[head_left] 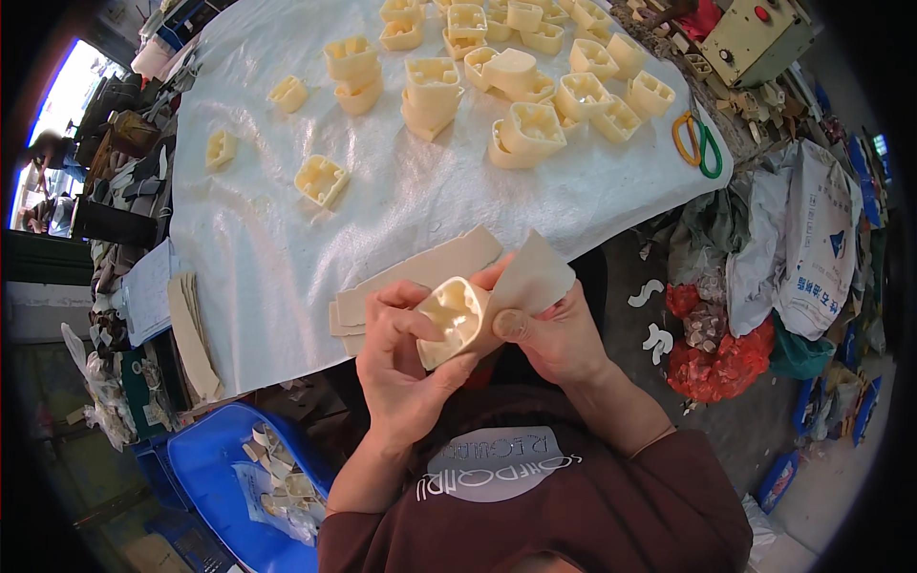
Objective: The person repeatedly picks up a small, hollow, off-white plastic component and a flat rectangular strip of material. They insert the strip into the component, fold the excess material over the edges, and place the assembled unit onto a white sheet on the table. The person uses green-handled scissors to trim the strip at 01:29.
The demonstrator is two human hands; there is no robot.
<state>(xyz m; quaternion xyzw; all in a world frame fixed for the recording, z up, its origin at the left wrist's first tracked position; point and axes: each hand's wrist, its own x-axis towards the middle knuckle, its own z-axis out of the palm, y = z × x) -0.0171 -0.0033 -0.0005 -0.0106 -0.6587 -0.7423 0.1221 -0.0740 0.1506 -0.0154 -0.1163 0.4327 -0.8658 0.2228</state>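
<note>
My left hand point(394, 371) is closed round a cream hollow plastic piece point(463, 298), its open, ribbed side facing up. In my right hand point(565, 336) is a beige sheet strip point(537, 272), pressed by the thumb against the piece's right side. The strip's upper end stands free above the right fingers. Just beyond both hands, more flat beige strips point(420, 267) lie at the near edge of the white-covered table point(258, 258). A single cream piece point(322, 181) sits farther off to the left.
Stacked cream pieces point(535, 129) crowd the table's far side. Green-and-orange scissors point(702, 145) lie at its right edge. A pile of long strips point(194, 334) is at the left edge, above a blue bin point(215, 458) holding scraps. Red bags point(721, 363) stand on the floor at right.
</note>
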